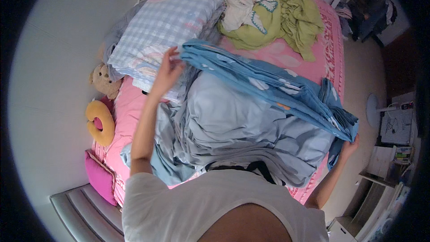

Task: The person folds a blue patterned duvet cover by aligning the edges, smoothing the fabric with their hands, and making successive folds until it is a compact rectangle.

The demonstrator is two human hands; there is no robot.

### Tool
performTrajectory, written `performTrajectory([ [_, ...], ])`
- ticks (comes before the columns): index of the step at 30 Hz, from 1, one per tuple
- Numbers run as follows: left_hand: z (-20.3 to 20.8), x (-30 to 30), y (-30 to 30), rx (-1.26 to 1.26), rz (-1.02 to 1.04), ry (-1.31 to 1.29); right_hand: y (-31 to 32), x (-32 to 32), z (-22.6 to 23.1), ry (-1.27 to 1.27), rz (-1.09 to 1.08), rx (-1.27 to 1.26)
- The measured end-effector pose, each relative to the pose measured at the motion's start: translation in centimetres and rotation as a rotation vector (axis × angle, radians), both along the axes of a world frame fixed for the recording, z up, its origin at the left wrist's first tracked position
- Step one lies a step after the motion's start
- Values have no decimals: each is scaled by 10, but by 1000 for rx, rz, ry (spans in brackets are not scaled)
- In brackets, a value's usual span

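Observation:
A blue patterned sheet (264, 80), gathered into a long folded band, stretches across the bed between my hands. My left hand (169, 72) pinches its far left end, beside the checked bedding; the fingers are slightly blurred. At the near right end, past the bed's edge, my right hand (350, 148) is closed on a bunched corner, and some blue cloth hangs beneath it. Under the band lies a crumpled grey-blue quilt (242, 112), which spreads toward my body.
Blue-and-white checked bedding (165, 22) is stacked on the pink bedspread (286, 56). Beyond lie a green blanket (295, 18) and a cream cloth (242, 4). A teddy bear (105, 80), yellow neck pillow (101, 123) and magenta cushion (99, 177) line the left. A white fan (372, 110) stands right.

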State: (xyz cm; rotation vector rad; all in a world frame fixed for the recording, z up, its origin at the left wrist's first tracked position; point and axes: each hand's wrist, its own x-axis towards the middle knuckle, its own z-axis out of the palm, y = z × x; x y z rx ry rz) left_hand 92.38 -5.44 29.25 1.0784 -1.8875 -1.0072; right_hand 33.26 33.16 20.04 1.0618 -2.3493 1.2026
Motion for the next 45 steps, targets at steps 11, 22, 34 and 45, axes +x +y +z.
performTrajectory([
  [11,-37,-57,-4,132,353,303,13,6,-3,6,-44,-135],
  [22,-50,-21,94,380,362,487,107,26,-61,35,-127,-56],
  [34,-67,-20,113,361,542,458,116,59,-77,-286,-177,-57],
  [45,-109,9,119,369,633,470,69,119,4,100,88,359],
])
